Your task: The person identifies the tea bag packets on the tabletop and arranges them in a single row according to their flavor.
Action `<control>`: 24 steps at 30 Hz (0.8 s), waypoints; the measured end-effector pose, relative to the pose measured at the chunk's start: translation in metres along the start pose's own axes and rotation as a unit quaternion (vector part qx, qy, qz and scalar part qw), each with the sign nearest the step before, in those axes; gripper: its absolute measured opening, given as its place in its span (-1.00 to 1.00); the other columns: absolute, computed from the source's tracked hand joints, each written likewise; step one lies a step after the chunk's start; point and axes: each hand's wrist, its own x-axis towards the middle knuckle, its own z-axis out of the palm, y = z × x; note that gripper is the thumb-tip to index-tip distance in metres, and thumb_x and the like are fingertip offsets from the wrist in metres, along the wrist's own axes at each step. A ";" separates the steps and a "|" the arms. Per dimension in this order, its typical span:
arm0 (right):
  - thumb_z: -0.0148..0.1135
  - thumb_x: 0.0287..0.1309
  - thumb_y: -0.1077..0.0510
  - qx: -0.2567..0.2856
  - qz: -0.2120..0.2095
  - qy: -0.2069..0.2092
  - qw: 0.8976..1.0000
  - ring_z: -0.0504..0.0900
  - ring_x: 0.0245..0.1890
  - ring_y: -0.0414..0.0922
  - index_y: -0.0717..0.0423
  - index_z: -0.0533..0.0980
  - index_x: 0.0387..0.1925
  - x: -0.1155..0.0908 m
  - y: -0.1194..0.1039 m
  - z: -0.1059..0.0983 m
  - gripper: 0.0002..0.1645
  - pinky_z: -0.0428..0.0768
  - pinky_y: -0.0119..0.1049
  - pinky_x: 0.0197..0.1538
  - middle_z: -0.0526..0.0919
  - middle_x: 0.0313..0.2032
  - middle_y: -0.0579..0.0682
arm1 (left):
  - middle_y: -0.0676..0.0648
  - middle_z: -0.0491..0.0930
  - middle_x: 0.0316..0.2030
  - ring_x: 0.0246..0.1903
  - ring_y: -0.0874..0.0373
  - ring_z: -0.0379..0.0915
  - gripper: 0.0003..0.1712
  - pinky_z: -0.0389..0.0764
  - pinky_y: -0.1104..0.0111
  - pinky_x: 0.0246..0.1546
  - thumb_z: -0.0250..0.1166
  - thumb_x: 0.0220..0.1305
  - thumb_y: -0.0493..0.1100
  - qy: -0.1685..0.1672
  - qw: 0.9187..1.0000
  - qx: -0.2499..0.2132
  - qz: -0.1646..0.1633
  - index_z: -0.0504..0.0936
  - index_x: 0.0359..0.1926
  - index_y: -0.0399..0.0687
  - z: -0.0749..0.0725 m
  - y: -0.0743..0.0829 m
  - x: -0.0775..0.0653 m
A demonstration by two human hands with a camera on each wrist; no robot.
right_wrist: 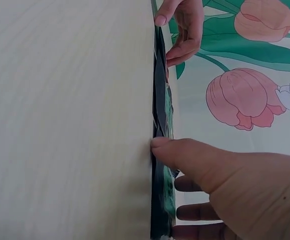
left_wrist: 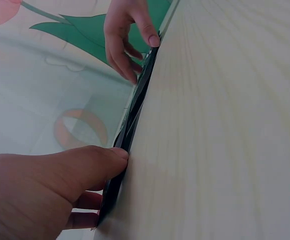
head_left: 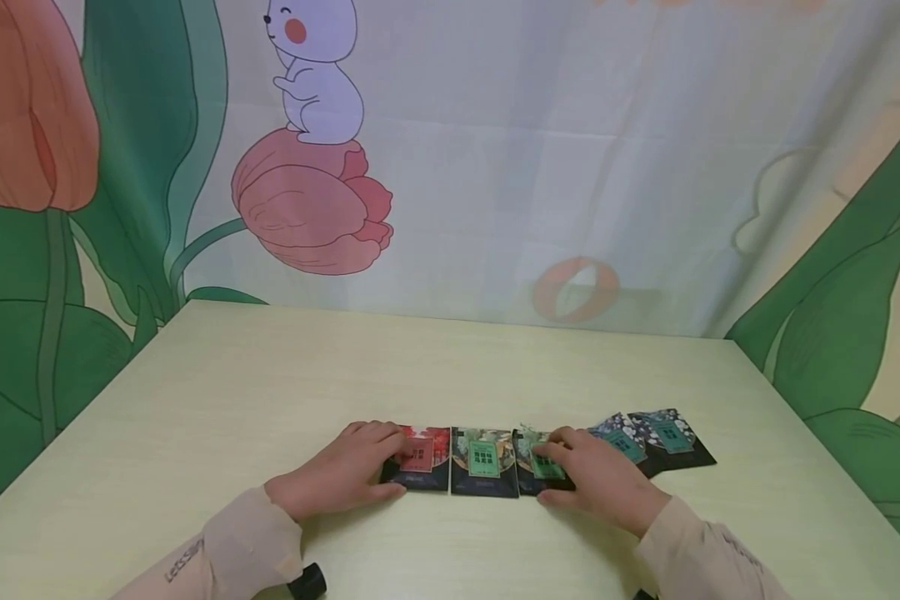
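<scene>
Three flat dark packets lie edge to edge in a row on the table. At the left end is a packet with a red label [head_left: 423, 467]. Its left side is held by my left hand [head_left: 348, 471], thumb at the near corner and fingers over the far part. A green-labelled packet [head_left: 483, 477] lies in the middle. My right hand [head_left: 607, 475] grips another green-labelled packet [head_left: 528, 482], its thumb [right_wrist: 167, 147] on the near edge and fingers across the top. Part of that packet is hidden beneath the hand.
Beyond my right hand, two blue floral packets, a partly covered one [head_left: 621, 442] and a tilted one [head_left: 671, 433], overlap slightly. The pale wooden table [head_left: 270, 375] ends at a curtain [head_left: 480, 208] printed with tulips. A black object [head_left: 307, 582] sits by the left cuff.
</scene>
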 end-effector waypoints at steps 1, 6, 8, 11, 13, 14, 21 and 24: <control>0.38 0.00 -0.20 0.003 0.000 0.002 1.000 0.60 -0.03 0.05 0.05 0.49 0.17 0.000 0.001 0.000 -0.27 0.60 -0.01 0.05 0.52 0.09 0.10 | 0.03 0.52 0.03 0.11 0.06 0.40 -0.49 0.34 0.04 0.25 0.36 0.16 0.14 0.000 1.000 -0.002 0.000 0.52 0.05 0.03 0.000 0.000 0.000; 0.37 0.04 -0.17 0.017 -0.010 0.025 1.000 0.61 -0.02 0.03 0.03 0.49 0.18 -0.002 0.006 -0.002 -0.31 0.61 -0.03 0.04 0.53 0.11 0.08 | 0.01 0.51 0.05 0.13 0.05 0.39 -0.49 0.33 0.04 0.27 0.36 0.16 0.13 0.001 1.000 -0.007 -0.004 0.51 0.06 0.02 0.001 0.000 -0.001; 0.36 0.05 -0.15 0.018 -0.013 0.036 0.999 0.60 -0.01 0.02 0.02 0.50 0.18 -0.003 0.009 -0.003 -0.33 0.60 -0.04 0.06 0.54 0.10 0.07 | 0.02 0.51 0.05 0.12 0.05 0.39 -0.49 0.33 0.05 0.26 0.36 0.16 0.13 0.001 1.000 -0.007 -0.004 0.51 0.05 0.02 0.001 -0.001 -0.002; 0.35 0.07 -0.15 0.021 -0.011 0.040 0.999 0.59 0.02 0.01 0.02 0.49 0.18 -0.006 0.014 -0.006 -0.33 0.59 -0.04 0.08 0.54 0.10 0.05 | 0.03 0.51 0.04 0.11 0.07 0.39 -0.50 0.33 0.05 0.26 0.35 0.16 0.13 0.002 1.000 -0.005 -0.001 0.51 0.05 0.03 0.001 -0.001 -0.001; 0.35 0.08 -0.14 0.027 -0.004 0.037 0.999 0.57 0.05 0.02 0.01 0.49 0.19 -0.009 0.018 -0.007 -0.34 0.58 -0.02 0.10 0.54 0.11 0.04 | 0.04 0.52 0.02 0.10 0.08 0.40 -0.51 0.34 0.05 0.25 0.35 0.16 0.13 0.003 1.000 -0.003 0.002 0.51 0.04 0.04 0.001 -0.001 -0.001; 0.34 0.09 -0.14 0.031 0.000 0.036 0.999 0.57 0.06 0.02 0.00 0.49 0.19 -0.010 0.020 -0.008 -0.35 0.58 -0.01 0.10 0.53 0.12 0.04 | 0.05 0.52 0.01 0.10 0.09 0.40 -0.51 0.34 0.06 0.25 0.35 0.16 0.13 0.004 1.000 -0.003 0.004 0.51 0.04 0.04 0.002 -0.001 -0.001; 0.31 0.13 -0.11 0.040 -0.001 0.061 0.997 0.54 0.10 0.11 0.00 0.50 0.16 -0.023 0.039 -0.011 -0.42 0.55 0.08 0.10 0.52 0.14 0.09 | 0.05 0.52 0.01 0.09 0.10 0.40 -0.50 0.35 0.07 0.25 0.36 0.16 0.14 0.006 1.000 -0.002 0.005 0.52 0.06 0.05 0.002 -0.001 0.000; 0.30 0.14 -0.09 0.046 0.002 0.068 0.997 0.50 0.13 0.16 0.02 0.50 0.17 -0.027 0.048 -0.012 -0.42 0.53 0.12 0.10 0.51 0.14 0.12 | 0.05 0.52 0.02 0.10 0.09 0.40 -0.49 0.35 0.07 0.25 0.36 0.15 0.13 0.005 1.000 -0.004 0.002 0.52 0.07 0.05 0.002 -0.001 0.000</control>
